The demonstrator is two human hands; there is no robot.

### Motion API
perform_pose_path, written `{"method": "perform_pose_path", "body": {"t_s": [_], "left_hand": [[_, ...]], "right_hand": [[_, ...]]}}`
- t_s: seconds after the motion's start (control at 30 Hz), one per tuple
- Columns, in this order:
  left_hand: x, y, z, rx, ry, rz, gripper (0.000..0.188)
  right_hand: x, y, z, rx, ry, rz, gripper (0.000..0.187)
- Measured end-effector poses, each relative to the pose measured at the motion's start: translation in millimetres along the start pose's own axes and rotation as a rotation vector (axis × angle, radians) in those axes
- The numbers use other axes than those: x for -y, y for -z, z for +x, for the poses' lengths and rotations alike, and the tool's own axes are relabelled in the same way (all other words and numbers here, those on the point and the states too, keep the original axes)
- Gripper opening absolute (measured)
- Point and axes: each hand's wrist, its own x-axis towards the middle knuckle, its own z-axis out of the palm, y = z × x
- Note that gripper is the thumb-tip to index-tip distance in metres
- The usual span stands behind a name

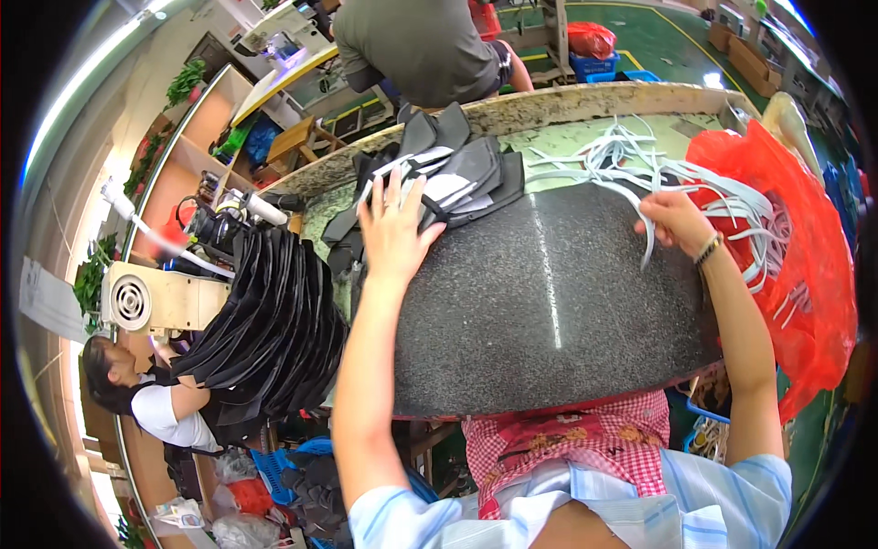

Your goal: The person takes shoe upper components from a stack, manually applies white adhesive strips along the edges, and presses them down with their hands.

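Note:
My left hand has its fingers stretched and spread at the near edge of a loose pile of black cut pieces, some with white faces. Whether it presses on them or hovers just over them I cannot tell. My right hand is closed in a pinch on a pale, thin strip, whose loose end hangs below the fingers. A tangle of similar pale strips lies behind, and more spill rightward onto a red plastic bag. Between my hands lies a dark speckled board.
Left of the board hangs a thick row of black pieces, beside a cream machine housing. A person in white works at the left. Another person in a dark shirt is beyond the worktable's raised rim. Blue baskets stand low left.

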Motion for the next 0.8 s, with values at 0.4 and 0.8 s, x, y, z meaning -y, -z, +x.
{"method": "perform_pose_path", "body": {"t_s": [0.4, 0.8], "left_hand": [[-25.9, -7.2, -71.7, -0.203, -0.004, -0.152, 0.044], [-139.7, 41.4, -174.6, -0.142, -0.138, -0.539, 0.039]], "right_hand": [[-32.7, 13.3, -51.7, -0.548, 0.508, -0.724, 0.010], [-32.3, -2.0, -52.4, 0.141, 0.002, 1.094, 0.020]]}}
